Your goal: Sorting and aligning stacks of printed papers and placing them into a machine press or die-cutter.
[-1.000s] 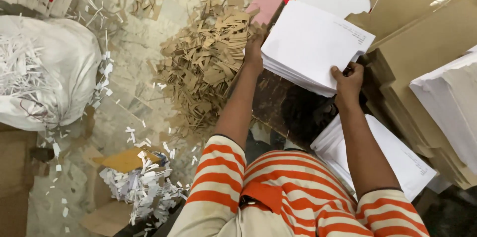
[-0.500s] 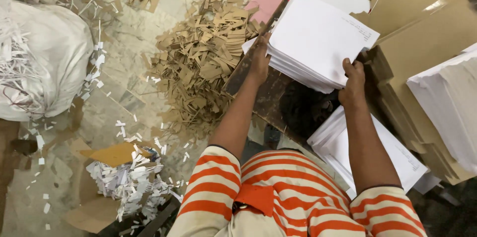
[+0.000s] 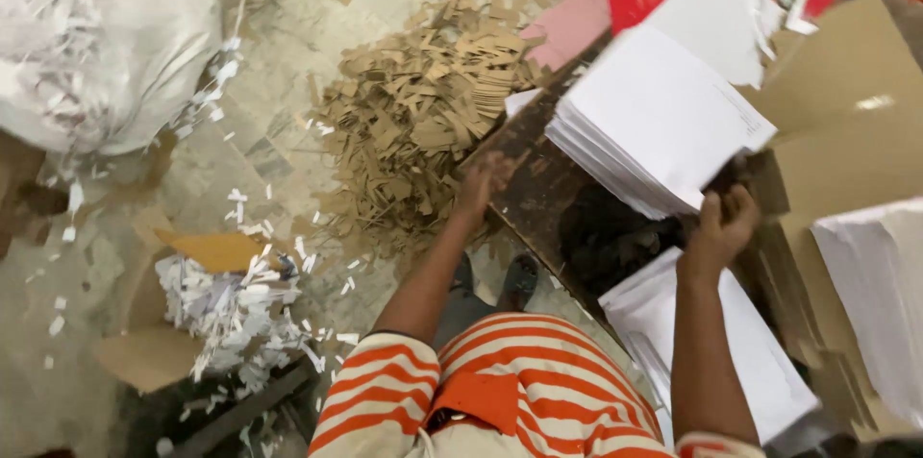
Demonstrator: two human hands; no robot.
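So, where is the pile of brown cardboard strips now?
The pile of brown cardboard strips lies on the floor, upper centre of the head view, just beyond the left hand.

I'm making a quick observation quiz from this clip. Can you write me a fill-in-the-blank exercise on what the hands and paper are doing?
1. The right hand grips a stack of ____ paper sheets.
2. The left hand rests at the edge of the dark ____.
3. On the floor beyond the left hand lies a heap of ____ cardboard strips.
4. The person's sleeves are striped orange and ____.

Missing words: white; table; brown; white
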